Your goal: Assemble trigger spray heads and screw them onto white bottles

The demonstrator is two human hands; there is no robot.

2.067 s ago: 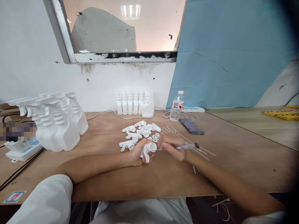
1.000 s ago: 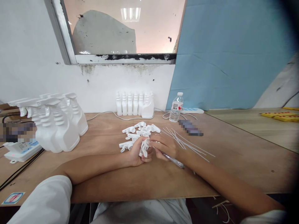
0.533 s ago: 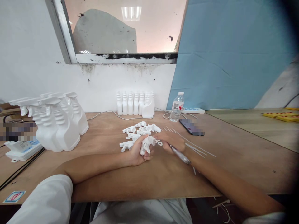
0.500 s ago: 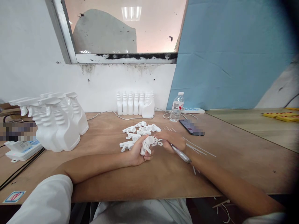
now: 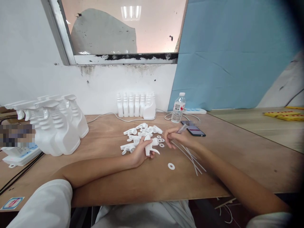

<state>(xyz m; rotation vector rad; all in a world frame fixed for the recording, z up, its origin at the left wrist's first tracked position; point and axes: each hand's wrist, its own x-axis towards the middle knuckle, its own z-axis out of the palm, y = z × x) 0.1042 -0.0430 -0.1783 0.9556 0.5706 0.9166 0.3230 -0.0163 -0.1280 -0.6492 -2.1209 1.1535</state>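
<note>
My left hand [image 5: 140,155] is closed around a white trigger sprayer head [image 5: 148,148], its trigger pointing down toward the right. More white sprayer heads [image 5: 133,131] lie in a loose pile just behind that hand. My right hand [image 5: 179,137] has curled fingers and holds a slim, shiny, pen-like tool [image 5: 182,128], whose kind I cannot make out. Between the hands are several small white ring washers [image 5: 161,140]. One larger-looking washer [image 5: 171,166] lies apart, nearer the front edge. Thin white tubes [image 5: 193,161] lie crossed beneath my right wrist.
Assembled white spray bottles [image 5: 65,136] stand at the left beside a power strip [image 5: 21,156]. Bottles without sprayer heads [image 5: 136,106] line the wall. A water bottle [image 5: 178,109] and a phone [image 5: 196,129] are at the back right. A white cable [image 5: 106,114] runs along the wall.
My right hand has drawn back slightly from the sprayer head and lifted, its tool now tilted up and away. A single washer now shows on the table in front. The held sprayer head has turned.
</note>
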